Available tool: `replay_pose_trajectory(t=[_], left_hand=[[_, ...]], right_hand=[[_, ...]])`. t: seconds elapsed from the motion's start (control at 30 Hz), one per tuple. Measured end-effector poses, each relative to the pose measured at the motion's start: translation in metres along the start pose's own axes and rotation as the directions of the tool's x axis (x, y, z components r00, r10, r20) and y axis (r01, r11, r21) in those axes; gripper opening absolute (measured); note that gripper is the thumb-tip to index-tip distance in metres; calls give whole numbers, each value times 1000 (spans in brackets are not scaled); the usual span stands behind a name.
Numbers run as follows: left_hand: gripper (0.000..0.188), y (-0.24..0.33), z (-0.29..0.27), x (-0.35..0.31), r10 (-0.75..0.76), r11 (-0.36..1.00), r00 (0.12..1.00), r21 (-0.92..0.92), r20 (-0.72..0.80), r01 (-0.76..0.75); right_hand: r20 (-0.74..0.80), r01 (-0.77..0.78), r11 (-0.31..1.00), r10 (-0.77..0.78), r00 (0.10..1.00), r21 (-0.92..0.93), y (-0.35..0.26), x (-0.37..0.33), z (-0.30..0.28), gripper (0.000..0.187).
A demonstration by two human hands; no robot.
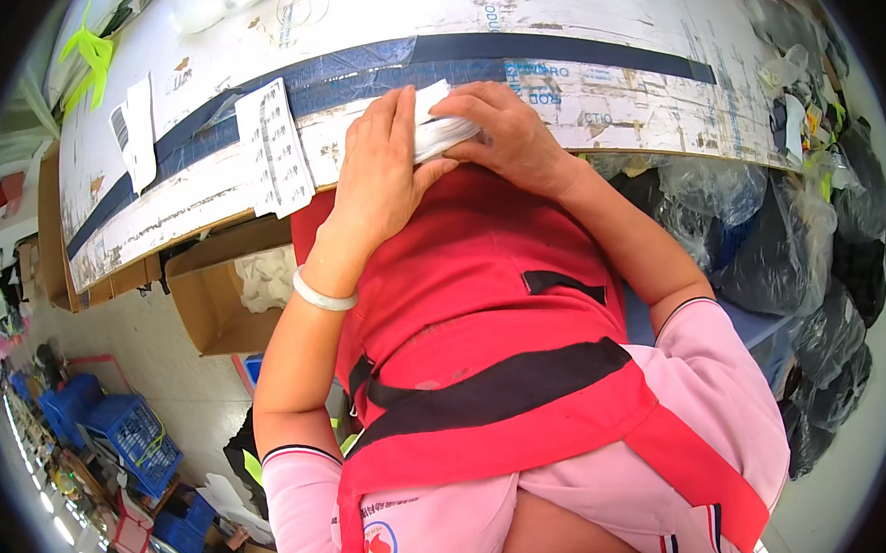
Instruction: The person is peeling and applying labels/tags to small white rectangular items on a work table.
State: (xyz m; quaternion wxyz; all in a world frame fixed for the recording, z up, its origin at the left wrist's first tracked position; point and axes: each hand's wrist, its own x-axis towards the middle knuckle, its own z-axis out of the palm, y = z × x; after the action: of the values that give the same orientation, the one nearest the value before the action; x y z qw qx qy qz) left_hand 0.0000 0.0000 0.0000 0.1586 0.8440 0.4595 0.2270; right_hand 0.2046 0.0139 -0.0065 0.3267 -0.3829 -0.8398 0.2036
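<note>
One white bundle point(446, 136) sits right at the near edge of the table point(369, 20), though I honestly can't tell what it's made of. The left hand point(382, 165) has its left side gripped, and the right hand point(516, 137) is pinching the right side. A printed sheet point(274, 150) lies just left, with dark tape point(571, 49) running along the far side.

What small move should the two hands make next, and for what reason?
Perhaps gently even up the white bundle between the left hand and the right hand: its layers look uneven, one flap sticks up between the fingers, and the hands already sit on both sides.
</note>
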Motion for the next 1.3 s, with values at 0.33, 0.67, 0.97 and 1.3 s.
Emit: replay_pose_trajectory(t=[0.33,0.67,0.97,1.3], left_hand=[[73,3,-1,12,47,993,998,111,33,-50],[79,15,-8,22,2,982,997,190,78,-16],[87,18,-3,23,-77,982,990,180,117,55],[79,23,1,22,-117,983,989,149,86,104]], right_hand=[[12,-64,993,63,998,104,5,1,-1,44],[88,-318,886,307,948,338,20,15,-42,28],[-358,-430,903,400,844,-4,158,86,-50,21],[-380,-429,888,346,858,-162,187,103,-44,17]])
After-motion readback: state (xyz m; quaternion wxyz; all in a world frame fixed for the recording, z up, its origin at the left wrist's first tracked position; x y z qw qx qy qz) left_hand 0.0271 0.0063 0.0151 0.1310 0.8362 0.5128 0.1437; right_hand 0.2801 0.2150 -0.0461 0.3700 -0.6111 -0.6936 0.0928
